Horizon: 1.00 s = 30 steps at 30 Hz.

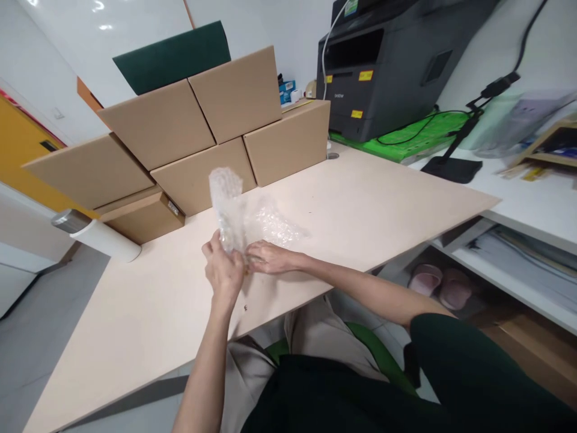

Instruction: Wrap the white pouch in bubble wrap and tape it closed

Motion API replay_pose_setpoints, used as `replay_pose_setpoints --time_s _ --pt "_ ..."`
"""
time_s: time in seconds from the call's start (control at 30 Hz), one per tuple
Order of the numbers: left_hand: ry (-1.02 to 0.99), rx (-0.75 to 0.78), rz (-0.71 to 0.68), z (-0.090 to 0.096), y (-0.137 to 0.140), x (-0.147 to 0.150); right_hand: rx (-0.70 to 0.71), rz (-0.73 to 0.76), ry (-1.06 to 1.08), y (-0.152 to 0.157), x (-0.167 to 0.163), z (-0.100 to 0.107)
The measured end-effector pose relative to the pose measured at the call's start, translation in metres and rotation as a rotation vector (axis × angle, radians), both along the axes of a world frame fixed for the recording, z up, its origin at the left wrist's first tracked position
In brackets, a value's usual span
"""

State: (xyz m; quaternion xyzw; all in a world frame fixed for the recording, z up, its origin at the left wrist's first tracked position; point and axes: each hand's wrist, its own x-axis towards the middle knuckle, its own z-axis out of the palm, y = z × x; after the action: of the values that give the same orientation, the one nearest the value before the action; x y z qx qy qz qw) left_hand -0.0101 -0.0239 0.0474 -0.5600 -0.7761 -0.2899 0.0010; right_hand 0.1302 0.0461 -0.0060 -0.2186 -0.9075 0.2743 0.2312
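Where the view starts, far left, a yellow panel (27, 141) beyond the table (130, 337). On the table's left side, a bottle (110, 239), white body, grey cap, leaning in this wide view. Right of it, a small box (146, 218) with a white label. One carton (90, 174) sits above it; cannot tell whether directly on top or behind. More cartons (205, 171) run along the far edge, two of them forming an upper row, with a green box (175, 57) on top of those.

Left hand (223, 266): over the near half of the table, fingers clamped on the lower end of the wrap (226, 207), thumb on the near side, some fingers hidden. Wrap is clear bubble sheet: a bunched column rising from the left hand in front of the cartons, a loose part spread over the table to the right. Small dark mark on the table, nearer the body.

Right hand (273, 258): just beside the left, touching the wrap low down, fingers together and bent. Cannot tell whether they grip or press.

Farther right, a dark printer (351, 99) with yellow stickers, on a green sheet (401, 141). Slippers (439, 285), pink, below table height. Last, a black stand (453, 168) on a white surface (536, 201).
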Motion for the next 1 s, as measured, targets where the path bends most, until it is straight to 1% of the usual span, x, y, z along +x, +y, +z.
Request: replay_pose_setpoints --time_s 0.07,0.13,0.23,0.3,0.33,0.37,0.4,0.43,0.47,0.5,0.57,0.6,0.63,0.67,0.7,0.77,0.83,0.87,0.9,0.97,1.0 --pt "0.105 -0.08 -0.014 0.005 0.008 0.022 0.018 -0.054 -0.003 0.0 0.016 -0.003" --pt "0.198 -0.116 -0.029 0.005 0.017 0.04 -0.003 -0.179 0.005 0.003 0.033 -0.006" --pt "0.323 -0.106 -0.08 -0.001 0.031 0.06 -0.036 -0.514 0.055 0.013 0.058 -0.013" --pt "0.37 -0.093 -0.109 -0.005 0.037 0.068 -0.042 -0.73 0.109 0.021 0.072 -0.016" --pt "0.381 -0.09 -0.116 -0.007 0.039 0.071 -0.046 -0.801 0.145 0.024 0.077 -0.016" --pt "0.384 -0.087 -0.117 -0.008 0.04 0.073 -0.061 -0.838 0.192 0.028 0.08 -0.016" --pt "0.384 -0.085 -0.117 -0.009 0.041 0.074 -0.092 -0.84 0.25 0.031 0.081 -0.014" --pt "0.383 -0.081 -0.117 -0.01 0.041 0.074 -0.146 -0.811 0.319 0.034 0.078 -0.01" --pt "0.382 -0.077 -0.118 -0.011 0.041 0.075 -0.227 -0.761 0.395 0.037 0.073 -0.005" --pt "0.384 -0.072 -0.123 -0.012 0.04 0.076 -0.336 -0.699 0.469 0.04 0.065 0.0" --pt "0.387 -0.067 -0.147 -0.014 0.038 0.078 -0.635 -0.602 0.588 0.047 0.044 0.012" --pt "0.389 -0.066 -0.175 -0.016 0.036 0.078 -0.781 -0.564 0.611 0.051 0.033 0.017" --pt "0.39 -0.062 -0.218 -0.019 0.035 0.077 -0.859 -0.549 0.619 0.055 0.023 0.021" --pt "0.387 -0.053 -0.274 -0.022 0.034 0.075 -0.87 -0.577 0.602 0.06 0.014 0.024" --pt "0.374 -0.034 -0.339 -0.026 0.033 0.071 -0.849 -0.616 0.57 0.064 0.008 0.026" --pt "0.31 0.038 -0.455 -0.035 0.033 0.059 -0.763 -0.69 0.502 0.073 0.003 0.025" --pt "0.213 0.113 -0.501 -0.045 0.035 0.043 -0.707 -0.716 0.458 0.079 0.008 0.02" --pt "0.167 0.132 -0.506 -0.05 0.036 0.036 -0.652 -0.736 0.406 0.082 0.012 0.018" --pt "0.131 0.137 -0.508 -0.055 0.038 0.03 -0.565 -0.772 0.314 0.085 0.017 0.015" --pt "0.098 0.123 -0.518 -0.064 0.042 0.023 -0.346 -0.861 0.053 0.09 0.026 0.011" --pt "0.097 0.116 -0.525 -0.068 0.044 0.022 -0.261 -0.903 -0.077 0.092 0.029 0.01"
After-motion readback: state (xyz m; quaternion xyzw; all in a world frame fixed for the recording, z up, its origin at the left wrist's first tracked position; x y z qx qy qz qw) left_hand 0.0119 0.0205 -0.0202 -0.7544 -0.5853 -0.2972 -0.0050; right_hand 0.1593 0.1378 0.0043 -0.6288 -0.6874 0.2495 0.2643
